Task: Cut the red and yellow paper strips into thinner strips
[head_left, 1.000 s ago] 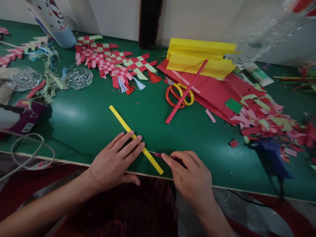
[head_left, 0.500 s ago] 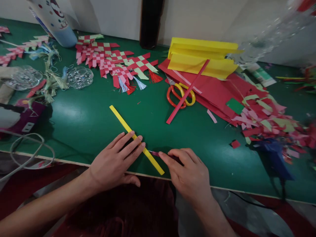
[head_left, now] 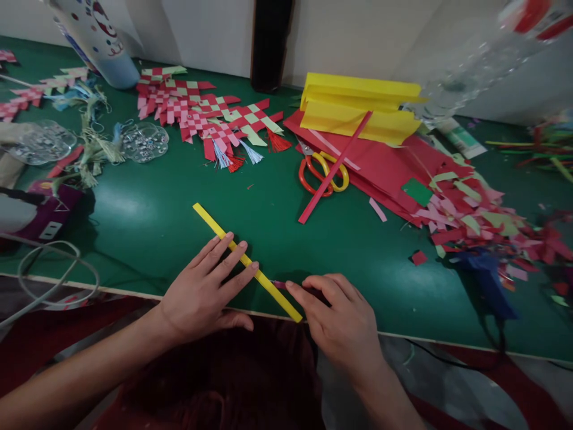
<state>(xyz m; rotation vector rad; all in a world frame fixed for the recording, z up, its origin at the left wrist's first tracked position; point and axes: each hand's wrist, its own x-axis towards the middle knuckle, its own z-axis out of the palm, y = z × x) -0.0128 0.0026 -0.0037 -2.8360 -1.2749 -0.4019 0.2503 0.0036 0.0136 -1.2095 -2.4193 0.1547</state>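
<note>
A narrow yellow paper strip [head_left: 273,291] lies slantwise on the green table, near its front edge. My left hand [head_left: 201,289] rests flat over it, fingers spread, with three fingertips pressing on the strip. My right hand [head_left: 342,319] is closed around a slim pinkish-purple tool [head_left: 280,285] with a thin metal tip. That tip points left at the strip's right side, close to the left fingertips; whether it touches cannot be made out. Most of the tool is hidden inside my right hand.
Red-and-yellow-handled scissors [head_left: 308,179] lie ahead under a red strip [head_left: 333,170]. Beyond are folded yellow paper [head_left: 358,89], red sheets [head_left: 380,173] and paper scraps [head_left: 465,209]. A blue glue gun-like object [head_left: 490,283] stands right; woven paper fish [head_left: 197,107] and a bead box [head_left: 145,141] lie left.
The yellow strip has turned slightly and its far end sits lower and nearer. My left fingers shifted a little left along with it. The right hand keeps the tool beside the strip.
</note>
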